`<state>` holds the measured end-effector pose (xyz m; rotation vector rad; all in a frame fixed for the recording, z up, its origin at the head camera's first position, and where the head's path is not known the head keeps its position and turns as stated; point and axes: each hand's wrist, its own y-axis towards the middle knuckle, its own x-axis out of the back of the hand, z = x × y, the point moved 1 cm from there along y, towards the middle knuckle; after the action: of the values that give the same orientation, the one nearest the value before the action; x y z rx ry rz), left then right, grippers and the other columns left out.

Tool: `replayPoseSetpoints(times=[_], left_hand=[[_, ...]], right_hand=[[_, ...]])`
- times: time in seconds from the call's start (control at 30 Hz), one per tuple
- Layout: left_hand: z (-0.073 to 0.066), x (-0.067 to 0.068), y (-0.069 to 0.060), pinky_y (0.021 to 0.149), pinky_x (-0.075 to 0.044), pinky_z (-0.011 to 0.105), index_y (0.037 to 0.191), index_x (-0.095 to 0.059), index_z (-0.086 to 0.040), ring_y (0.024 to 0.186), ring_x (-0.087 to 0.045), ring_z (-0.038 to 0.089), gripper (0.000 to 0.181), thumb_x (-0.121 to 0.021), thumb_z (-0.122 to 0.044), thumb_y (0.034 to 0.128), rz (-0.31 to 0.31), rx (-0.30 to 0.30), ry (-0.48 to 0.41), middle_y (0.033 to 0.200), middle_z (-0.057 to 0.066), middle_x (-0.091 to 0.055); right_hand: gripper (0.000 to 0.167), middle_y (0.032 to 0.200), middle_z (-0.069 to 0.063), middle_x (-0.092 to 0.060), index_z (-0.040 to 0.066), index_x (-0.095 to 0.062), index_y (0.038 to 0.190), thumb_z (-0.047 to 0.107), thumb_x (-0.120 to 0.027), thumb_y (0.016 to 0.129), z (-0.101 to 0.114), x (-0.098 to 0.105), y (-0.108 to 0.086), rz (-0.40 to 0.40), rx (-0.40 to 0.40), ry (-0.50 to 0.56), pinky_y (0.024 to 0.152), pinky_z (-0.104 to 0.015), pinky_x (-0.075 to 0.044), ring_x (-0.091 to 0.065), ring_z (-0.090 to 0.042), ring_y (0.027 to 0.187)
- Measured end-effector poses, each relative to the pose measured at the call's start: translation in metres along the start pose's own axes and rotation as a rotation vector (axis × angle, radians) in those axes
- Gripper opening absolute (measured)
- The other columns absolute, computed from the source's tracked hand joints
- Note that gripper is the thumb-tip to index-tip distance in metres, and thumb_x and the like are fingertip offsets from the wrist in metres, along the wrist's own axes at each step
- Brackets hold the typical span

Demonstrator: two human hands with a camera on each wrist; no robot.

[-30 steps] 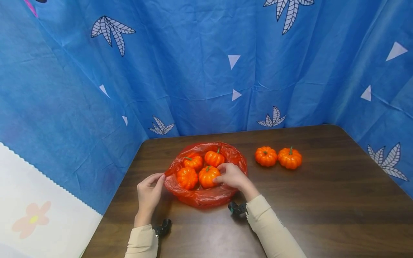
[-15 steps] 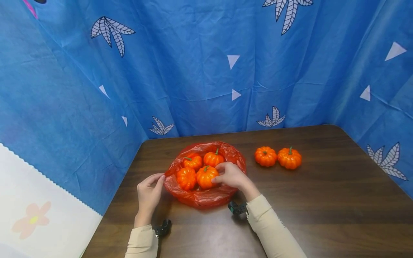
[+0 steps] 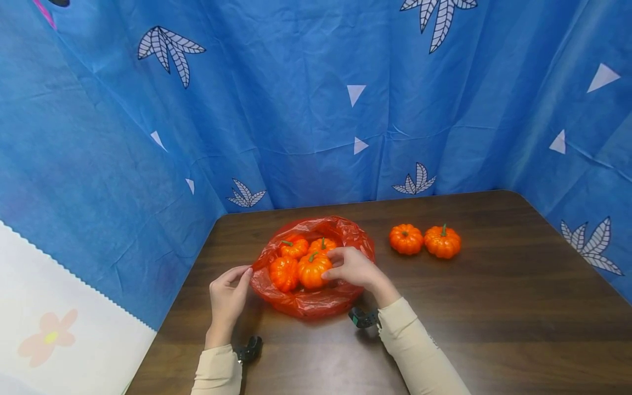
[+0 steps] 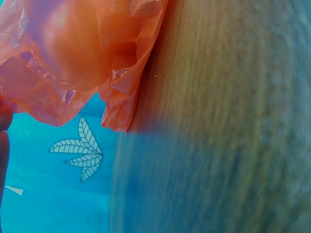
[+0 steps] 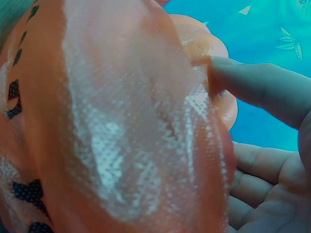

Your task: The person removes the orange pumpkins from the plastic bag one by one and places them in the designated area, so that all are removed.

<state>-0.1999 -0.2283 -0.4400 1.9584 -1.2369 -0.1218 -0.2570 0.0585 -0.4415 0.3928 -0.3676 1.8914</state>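
Note:
A red plastic bag (image 3: 316, 312) lies spread wide on the table, its mouth facing up. My left hand (image 3: 229, 296) pinches its left rim between thumb and fingertips. Inside sit several small orange pumpkins with green stems: a front left pumpkin (image 3: 283, 274), a back left pumpkin (image 3: 294, 248) and a back right pumpkin (image 3: 323, 244) partly hidden. My right hand (image 3: 356, 270) grips the front right pumpkin (image 3: 313, 271) from its right side, thumb at the front. In the right wrist view the bag's film (image 5: 121, 145) covers much of that pumpkin.
Two more orange pumpkins, a left one (image 3: 406, 239) and a right one (image 3: 443, 242), stand side by side on the wooden table (image 3: 494, 307), right of the bag. A blue curtain (image 3: 316, 109) with leaf prints rises behind the table. White cloth (image 3: 64, 307) hangs at the left.
The right hand and its pumpkin have shifted slightly left within the bag. The back right pumpkin now shows less, lower behind it. The left hand keeps its place on the rim.

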Motion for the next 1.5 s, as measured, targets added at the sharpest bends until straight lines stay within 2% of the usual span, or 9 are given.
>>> replayPoseSetpoints(times=[0.47, 1.0, 1.23, 1.5], left_hand=[[0.0, 0.0, -0.001, 0.078, -0.047, 0.001, 0.09, -0.076, 0.007, 0.079, -0.06, -0.014, 0.007, -0.074, 0.009, 0.0829, -0.009, 0.0, 0.017, 0.088, 0.021, -0.076], [-0.001, 0.001, -0.001, 0.079, -0.048, 0.001, 0.091, -0.075, 0.01, 0.08, -0.061, -0.012, 0.008, -0.074, 0.01, 0.0829, 0.01, 0.029, 0.008, 0.089, 0.023, -0.075], [-0.001, 0.001, -0.001, 0.078, -0.048, 0.002, 0.09, -0.075, 0.01, 0.079, -0.061, -0.012, 0.008, -0.073, 0.011, 0.0826, 0.005, 0.021, 0.011, 0.088, 0.023, -0.075], [0.031, -0.004, -0.002, 0.078, -0.048, 0.001, 0.091, -0.078, 0.003, 0.08, -0.06, -0.014, 0.009, -0.076, 0.006, 0.0826, 0.006, 0.036, 0.02, 0.09, 0.018, -0.077]], right_hand=[[0.056, 0.121, -0.012, -0.07, 0.001, -0.063, 0.128, 0.02, -0.084, 0.08, 0.006, 0.006, -0.005, -0.008, 0.023, 0.019, 0.096, -0.044, -0.056, -0.066, -0.026, 0.11], [0.054, 0.125, -0.016, -0.067, 0.0, -0.062, 0.128, 0.023, -0.08, 0.083, 0.014, 0.021, -0.014, 0.008, 0.141, 0.047, 0.093, -0.042, -0.058, -0.066, -0.028, 0.111], [0.054, 0.125, -0.016, -0.067, 0.0, -0.061, 0.129, 0.023, -0.08, 0.083, 0.019, 0.027, -0.019, 0.018, 0.154, 0.054, 0.094, -0.043, -0.058, -0.066, -0.029, 0.111], [0.052, 0.12, -0.015, -0.069, 0.001, -0.062, 0.128, 0.022, -0.08, 0.084, 0.02, 0.034, -0.022, 0.0, 0.156, 0.06, 0.092, -0.042, -0.059, -0.067, -0.028, 0.108]])
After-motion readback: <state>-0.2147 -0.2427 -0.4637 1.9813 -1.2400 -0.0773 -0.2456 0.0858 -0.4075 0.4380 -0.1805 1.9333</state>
